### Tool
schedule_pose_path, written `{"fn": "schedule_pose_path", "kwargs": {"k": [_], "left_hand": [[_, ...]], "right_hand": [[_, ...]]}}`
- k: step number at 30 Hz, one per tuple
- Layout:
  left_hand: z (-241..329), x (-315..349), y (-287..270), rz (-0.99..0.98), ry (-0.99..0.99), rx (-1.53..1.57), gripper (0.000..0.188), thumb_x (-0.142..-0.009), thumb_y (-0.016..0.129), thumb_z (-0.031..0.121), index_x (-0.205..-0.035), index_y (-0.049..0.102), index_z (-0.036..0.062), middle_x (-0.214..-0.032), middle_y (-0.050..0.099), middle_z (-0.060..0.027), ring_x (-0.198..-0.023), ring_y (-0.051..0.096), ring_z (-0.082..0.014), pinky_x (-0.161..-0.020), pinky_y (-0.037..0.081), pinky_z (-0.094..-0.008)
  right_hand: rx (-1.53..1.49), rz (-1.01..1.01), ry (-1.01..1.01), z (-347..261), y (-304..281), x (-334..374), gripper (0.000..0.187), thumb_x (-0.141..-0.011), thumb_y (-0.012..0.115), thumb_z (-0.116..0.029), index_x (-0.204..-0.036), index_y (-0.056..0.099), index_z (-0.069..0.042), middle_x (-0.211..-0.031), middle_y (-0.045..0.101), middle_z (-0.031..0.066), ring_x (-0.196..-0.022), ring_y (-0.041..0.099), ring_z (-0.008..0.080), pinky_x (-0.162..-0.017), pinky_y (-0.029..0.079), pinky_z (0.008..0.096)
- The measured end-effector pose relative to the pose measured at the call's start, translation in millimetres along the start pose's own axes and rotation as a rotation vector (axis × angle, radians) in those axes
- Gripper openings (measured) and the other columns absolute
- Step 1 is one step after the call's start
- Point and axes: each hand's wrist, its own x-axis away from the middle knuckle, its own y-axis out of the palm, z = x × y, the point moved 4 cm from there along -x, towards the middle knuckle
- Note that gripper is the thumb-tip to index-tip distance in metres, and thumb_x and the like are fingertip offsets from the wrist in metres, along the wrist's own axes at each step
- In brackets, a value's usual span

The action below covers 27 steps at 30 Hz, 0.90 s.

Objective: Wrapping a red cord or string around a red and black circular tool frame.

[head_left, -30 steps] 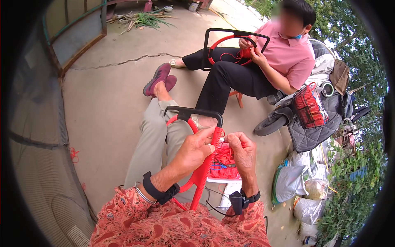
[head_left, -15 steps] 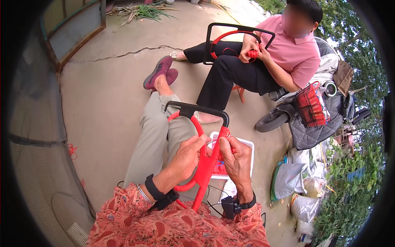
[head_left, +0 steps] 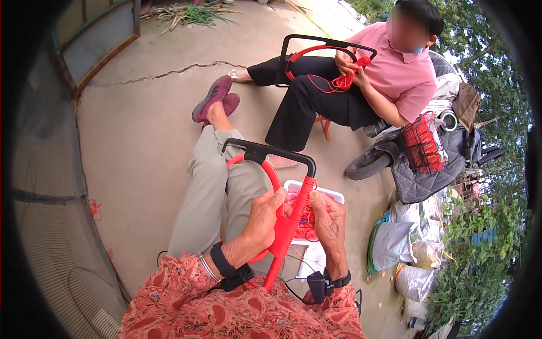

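A black frame [head_left: 285, 153] with red cord wound closely round one bar and over a curved inner piece [head_left: 271, 175] lies across my lap. My left hand [head_left: 261, 221] is closed on it, the thumb at the curved piece and the fingers partly hidden behind. At the wrapped bar [head_left: 298, 217], my right hand [head_left: 329, 219] is closed, thumb against forefinger, on red cord that is hardly visible between the fingers. Loose red cord [head_left: 306, 224] lies just behind, in a white box [head_left: 337, 196].
Opposite, a seated person holds a similar black frame [head_left: 310, 37] and a bundle of red cord [head_left: 342, 83]. A parked vehicle with a wire basket [head_left: 423, 144] stands at the right, near several filled sacks [head_left: 393, 246]. A metal-framed door [head_left: 99, 48] is at far left.
My right hand has shifted slightly down and away from the wrapped bar, and the cord bunched at its fingers no longer shows there. The other person's cord bundle now hangs looser.
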Motion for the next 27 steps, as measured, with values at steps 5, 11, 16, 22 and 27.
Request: {"fn": "schedule_pose_path", "kwargs": {"k": [5,11,16,22,27], "left_hand": [[-3.8,-0.2,2.6,0.018,-0.021,0.009,0.023,-0.098,0.05,0.026,-0.095,0.052,0.0029,-0.071,0.058,-0.0056,-0.062,0.058,-0.0129,-0.056,0.05,-0.0268],[-6.4,-1.1,-0.6,0.049,-0.008,-0.005,0.025,-0.097,0.049,0.023,-0.103,0.055,-0.0006,-0.072,0.058,-0.0054,-0.059,0.056,-0.0115,-0.052,0.047,-0.0245],[0.1,4.8,-0.6,0.045,0.01,0.015,0.024,-0.097,0.051,0.025,-0.092,0.054,0.0014,-0.069,0.055,-0.0041,-0.06,0.053,-0.0101,-0.054,0.045,-0.0243],[-1.2,5.7,1.7,0.031,0.041,-0.012,0.025,-0.097,0.052,0.025,-0.091,0.055,0.0012,-0.07,0.054,-0.0032,-0.063,0.052,-0.0092,-0.057,0.044,-0.024],[-4.8,2.1,1.1,0.041,0.009,-0.013,0.023,-0.097,0.051,0.024,-0.093,0.055,0.0021,-0.07,0.056,-0.0042,-0.061,0.054,-0.011,-0.056,0.046,-0.0254]], "right_hand": [[0.007,-0.041,0.119,-6.7,-1.7,-21.3,0.043,-0.096,0.053,-0.039,-0.083,0.065,0.0,-0.062,0.05,-0.0057,-0.057,0.04,0.0025,-0.05,0.033,0.0217],[0.146,-0.014,0.023,-3.7,12.9,-19.2,0.033,-0.096,0.054,-0.028,-0.081,0.064,0.001,-0.061,0.056,0.0,-0.055,0.048,0.006,-0.05,0.039,0.0254],[0.256,0.084,-0.113,-20.6,26.5,-8.2,0.029,-0.094,0.054,-0.02,-0.079,0.061,0.003,-0.063,0.061,0.008,-0.057,0.055,0.01,-0.053,0.044,0.0283],[0.177,0.072,-0.09,-15.2,21.0,-6.4,0.03,-0.096,0.054,-0.024,-0.086,0.063,0.002,-0.064,0.059,0.0022,-0.057,0.052,0.0079,-0.052,0.043,0.0264],[-0.104,0.025,0.159,-18.0,10.1,-17.1,0.036,-0.096,0.054,-0.034,-0.089,0.065,0.0,-0.062,0.05,-0.0058,-0.054,0.041,0.0028,-0.048,0.034,0.0216]]}}
